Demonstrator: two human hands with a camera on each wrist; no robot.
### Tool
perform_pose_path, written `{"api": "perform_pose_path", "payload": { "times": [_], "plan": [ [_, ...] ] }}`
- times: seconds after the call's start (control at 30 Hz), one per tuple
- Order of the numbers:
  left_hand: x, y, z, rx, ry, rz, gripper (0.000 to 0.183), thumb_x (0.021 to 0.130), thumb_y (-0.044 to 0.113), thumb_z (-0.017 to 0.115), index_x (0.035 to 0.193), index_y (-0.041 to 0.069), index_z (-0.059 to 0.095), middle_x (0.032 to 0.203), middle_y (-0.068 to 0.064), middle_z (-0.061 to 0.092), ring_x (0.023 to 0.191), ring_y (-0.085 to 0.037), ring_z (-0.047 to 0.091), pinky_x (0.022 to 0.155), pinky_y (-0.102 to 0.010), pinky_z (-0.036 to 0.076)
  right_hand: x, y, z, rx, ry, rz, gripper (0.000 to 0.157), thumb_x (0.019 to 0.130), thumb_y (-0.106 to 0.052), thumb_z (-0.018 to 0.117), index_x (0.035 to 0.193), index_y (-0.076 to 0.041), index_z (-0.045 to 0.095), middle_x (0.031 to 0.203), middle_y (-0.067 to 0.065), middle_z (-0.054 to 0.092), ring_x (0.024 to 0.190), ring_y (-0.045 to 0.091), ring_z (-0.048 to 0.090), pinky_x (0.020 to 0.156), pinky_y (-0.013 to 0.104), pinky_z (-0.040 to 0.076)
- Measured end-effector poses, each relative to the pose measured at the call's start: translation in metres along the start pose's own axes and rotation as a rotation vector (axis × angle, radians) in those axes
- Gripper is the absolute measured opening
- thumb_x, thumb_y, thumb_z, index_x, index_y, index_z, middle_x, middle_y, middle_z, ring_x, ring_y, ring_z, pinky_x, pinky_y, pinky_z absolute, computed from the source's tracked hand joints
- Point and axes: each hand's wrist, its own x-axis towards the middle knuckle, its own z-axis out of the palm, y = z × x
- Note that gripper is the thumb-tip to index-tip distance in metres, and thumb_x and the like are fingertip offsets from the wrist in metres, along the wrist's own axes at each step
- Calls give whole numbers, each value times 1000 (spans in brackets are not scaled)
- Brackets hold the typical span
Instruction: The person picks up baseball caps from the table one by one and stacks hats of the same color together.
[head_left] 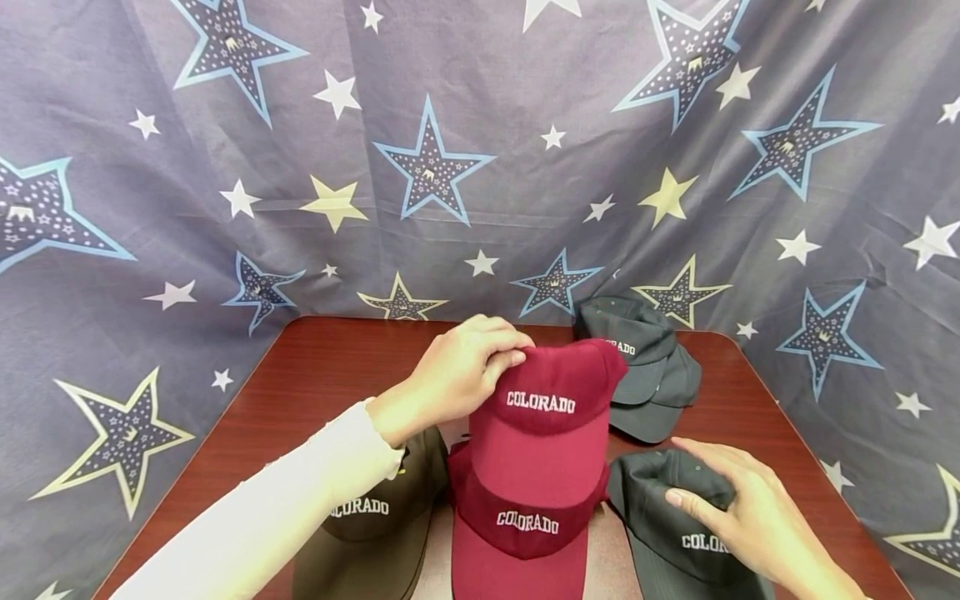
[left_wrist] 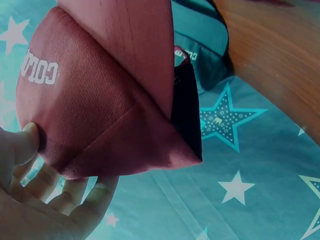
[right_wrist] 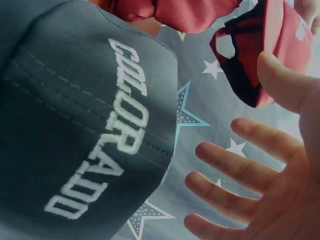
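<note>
Maroon fabric cap [head_left: 542,454], curved-brimmed: my left hand [head_left: 462,367] pinches its crown above a matching maroon cap [head_left: 521,570]. My spread right hand [head_left: 756,508] grips nothing; I'm probably placing caps, needing steady lowering next.

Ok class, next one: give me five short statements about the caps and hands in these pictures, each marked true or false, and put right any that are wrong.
1. The left hand holds the upper red cap. True.
2. The right hand grips the brown cap. False: its fingers are spread and it holds nothing.
3. The brown cap is left of the lower red cap in the head view. True.
4. The upper red cap and the lower red cap bear different words. False: both read COLORADO.
5. The rear dark gray caps lie near the far left corner of the table. False: they are near its far right corner.
</note>
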Motion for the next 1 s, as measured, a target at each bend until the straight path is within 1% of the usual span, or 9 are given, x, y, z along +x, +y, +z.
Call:
{"api": "perform_pose_path", "payload": {
  "times": [0.17, 0.2, 0.23, 0.4, 0.5, 0.73, 0.8, 0.9, 1.0],
  "plan": [
    [-17, 8, 1, 29, -57, 31, 18, 98, 16, 70, 113, 21, 78, 111, 7, 71, 103, -14, 63, 85, -35, 57, 0, 0, 0, 3, 4, 0, 62, 77, -39, 91, 133, -30, 68, 125, -4, 69, 112, 23, 61, 97, 5, 27],
    [-21, 10, 1, 37, -64, 36, 18, 98, 17, 70, 113, 21, 78, 111, 7, 71, 102, -13, 62, 80, -33, 57, -1, 0, 1, 4, 5, -1, 61, 77, -39, 90, 133, -30, 68, 124, -5, 70, 112, 23, 61, 97, 5, 27],
    [-24, 11, 2, 42, -68, 44, 18, 97, 17, 71, 113, 22, 78, 110, 7, 71, 102, -13, 62, 80, -33, 57, -1, 0, 1, 6, 6, 0, 61, 77, -39, 90, 133, -30, 68, 124, -5, 70, 112, 22, 61, 97, 4, 27],
    [-37, 19, 2, 64, -76, 93, 16, 98, 21, 71, 112, 21, 78, 108, 6, 70, 100, -13, 62, 79, -32, 57, -2, -2, 0, 21, 8, 3, 59, 79, -37, 89, 133, -30, 68, 125, -5, 69, 112, 18, 59, 98, 2, 24],
    [-45, 22, 4, 70, -77, 121, 16, 98, 21, 71, 111, 20, 79, 106, 4, 70, 98, -14, 62, 79, -32, 57, -2, -3, 0, 26, 5, 8, 58, 80, -37, 89, 134, -30, 68, 125, -5, 69, 113, 16, 59, 98, 2, 25],
    [-65, 24, 14, 92, -87, 168, 16, 96, 21, 74, 111, 19, 79, 106, 1, 70, 94, -16, 61, 78, -29, 56, -2, -6, 1, 28, -8, 23, 58, 80, -39, 88, 134, -29, 68, 126, -5, 69, 113, 17, 59, 97, 3, 28],
    [-69, 25, 17, 118, -105, 174, 17, 95, 21, 74, 111, 19, 79, 107, 1, 69, 94, -16, 61, 81, -30, 56, -2, -6, 1, 28, -9, 24, 58, 80, -38, 88, 134, -29, 68, 126, -5, 69, 113, 16, 59, 97, 3, 28],
    [-74, 26, 22, 165, -128, 184, 20, 93, 24, 73, 112, 18, 78, 107, 0, 68, 97, -18, 60, 90, -35, 54, -2, -6, 2, 35, -9, 24, 58, 80, -38, 88, 134, -29, 68, 126, -5, 69, 114, 13, 58, 97, 3, 27],
    [-78, 29, 28, 194, -140, 196, 28, 91, 32, 74, 115, 18, 77, 109, 0, 68, 101, -19, 60, 98, -38, 51, -2, -7, 2, 43, -7, 20, 58, 80, -37, 88, 134, -29, 68, 126, -6, 68, 114, 9, 57, 97, 2, 26]
  ]
}}
